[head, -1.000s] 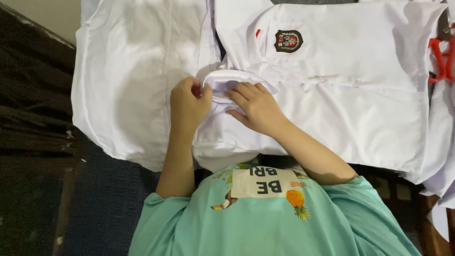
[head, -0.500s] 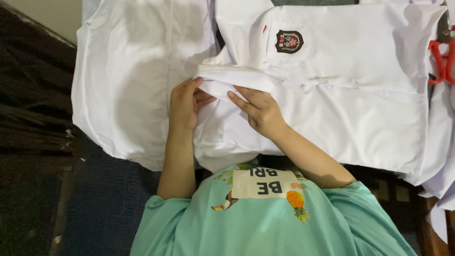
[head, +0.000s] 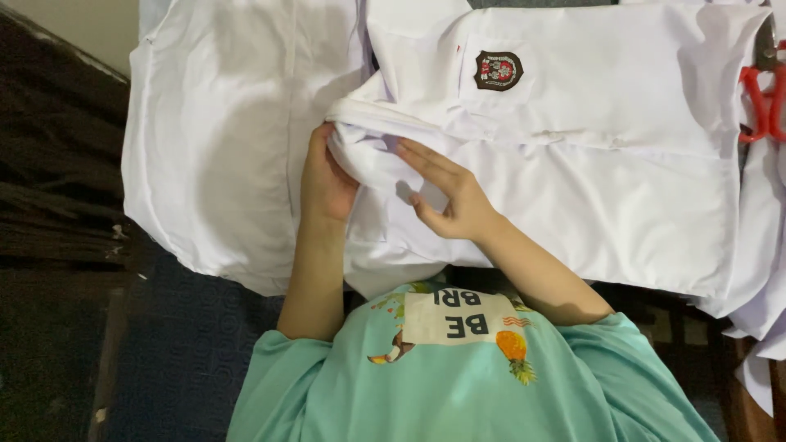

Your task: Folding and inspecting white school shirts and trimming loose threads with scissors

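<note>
A white shirt (head: 622,188) with a dark crest badge (head: 498,70) on its chest pocket lies spread in front of me. My left hand (head: 326,176) grips the shirt's bunched collar edge (head: 360,115) from the left. My right hand (head: 446,192) lies on the cloth just right of it, fingers stretched toward the collar, with a fold of fabric pinched between thumb and fingers. Both hands sit close together on the same bunched part.
A second white garment (head: 221,139) lies spread at the left, hanging over a dark edge. Red scissor handles (head: 765,102) show at the right edge, with more white cloth (head: 761,303) below them. My teal printed shirt (head: 458,376) fills the bottom.
The collar part has been pushed farther from me, toward the badge. My left hand slid up with it, and my right hand's fingers straightened out over the cloth.
</note>
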